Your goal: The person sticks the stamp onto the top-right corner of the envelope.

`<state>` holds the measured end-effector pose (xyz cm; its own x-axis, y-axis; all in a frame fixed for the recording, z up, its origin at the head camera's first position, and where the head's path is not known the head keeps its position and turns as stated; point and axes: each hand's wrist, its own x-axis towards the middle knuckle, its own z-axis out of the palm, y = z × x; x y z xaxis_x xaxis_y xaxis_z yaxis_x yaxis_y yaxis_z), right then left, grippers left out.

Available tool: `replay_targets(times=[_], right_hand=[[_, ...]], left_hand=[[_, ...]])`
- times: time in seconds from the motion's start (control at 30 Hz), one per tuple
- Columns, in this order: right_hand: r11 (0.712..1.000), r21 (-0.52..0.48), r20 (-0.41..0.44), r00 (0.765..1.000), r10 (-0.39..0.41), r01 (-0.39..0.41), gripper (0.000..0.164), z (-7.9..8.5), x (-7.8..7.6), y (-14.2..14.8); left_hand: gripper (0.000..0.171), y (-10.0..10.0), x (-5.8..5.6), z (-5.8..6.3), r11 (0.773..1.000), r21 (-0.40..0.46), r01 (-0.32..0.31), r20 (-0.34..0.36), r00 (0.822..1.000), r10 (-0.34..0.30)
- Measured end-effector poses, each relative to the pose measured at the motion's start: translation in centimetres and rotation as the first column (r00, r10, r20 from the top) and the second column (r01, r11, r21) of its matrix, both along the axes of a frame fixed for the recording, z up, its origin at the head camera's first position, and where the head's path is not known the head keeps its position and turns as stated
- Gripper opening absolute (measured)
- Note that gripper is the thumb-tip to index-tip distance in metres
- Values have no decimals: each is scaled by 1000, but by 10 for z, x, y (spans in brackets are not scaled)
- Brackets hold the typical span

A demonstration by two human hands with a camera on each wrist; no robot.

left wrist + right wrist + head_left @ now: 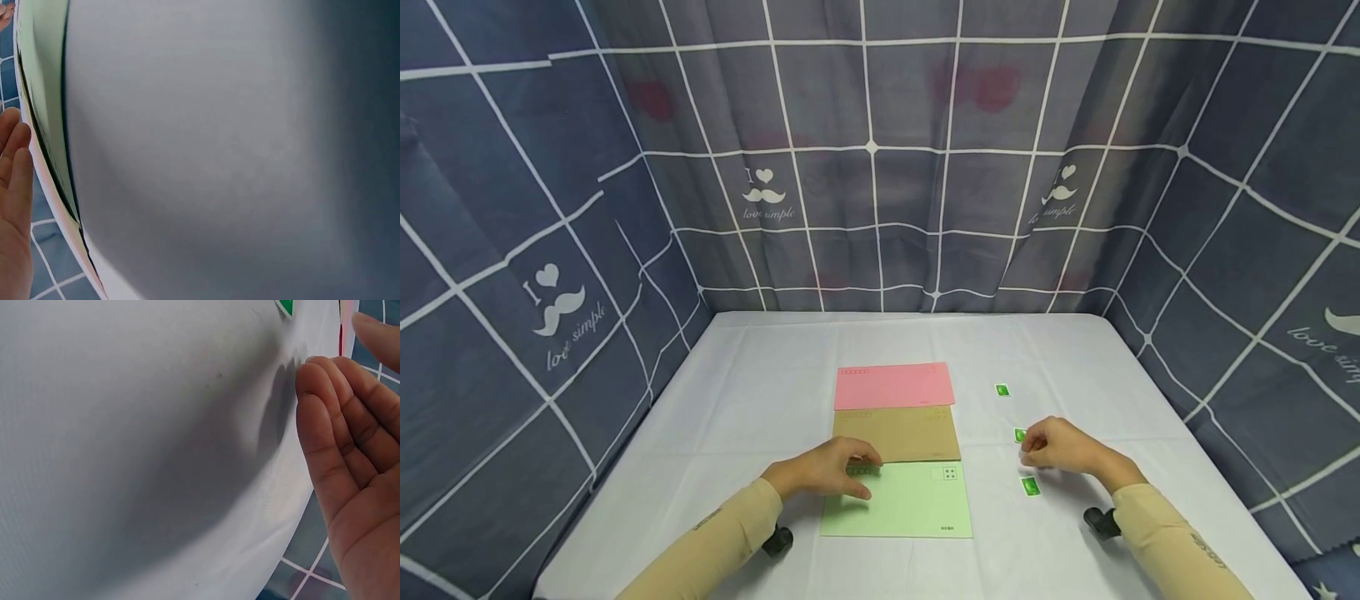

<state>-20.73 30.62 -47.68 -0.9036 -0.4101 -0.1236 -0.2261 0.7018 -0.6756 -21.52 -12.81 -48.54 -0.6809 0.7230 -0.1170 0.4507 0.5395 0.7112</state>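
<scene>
Right grip (1063, 446) is placed at the middle stamp (1020, 435), which lies just off the fingertips on their left, envelope side, and is partly covered by them in the head view; touch cannot be told. Long axis of that stamp can't be read, part being hidden. It is clearly nearer to the right grip than to the left. Right fingers are loosely bent together, thumb seen parted from them in the right wrist view; nothing is seen held. Near stamp (1031, 486) is set on the wearer's side of that grip, far stamp (1002, 389) beyond it; a rough front-to-back row is formed by the three, right of the envelopes. Left grip (827, 467) is held over the left part of the green envelope (917, 508), thumb and fingers spread well apart, nothing seen held; touch unclear. Beyond green, the brown envelope (917, 435) and then the pink envelope (893, 386) are laid edge by edge, long axes left to right. All are carried by the white tabletop (760, 367); a gridded curtain (820, 100) is hung behind.
</scene>
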Motion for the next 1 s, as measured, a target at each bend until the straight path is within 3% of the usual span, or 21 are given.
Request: replay_targets(times=[0.37, 1.0], right_hand=[[1000, -10, 39, 999, 1, 0, 11, 0, 5, -5], [1000, 14, 61, 998, -20, 20, 12, -7, 7, -7]], left_hand=[[42, 1, 5, 0, 997, -77, 19, -20, 1000, -20], [42, 0, 1, -4, 994, -80, 68, -59, 996, -73]])
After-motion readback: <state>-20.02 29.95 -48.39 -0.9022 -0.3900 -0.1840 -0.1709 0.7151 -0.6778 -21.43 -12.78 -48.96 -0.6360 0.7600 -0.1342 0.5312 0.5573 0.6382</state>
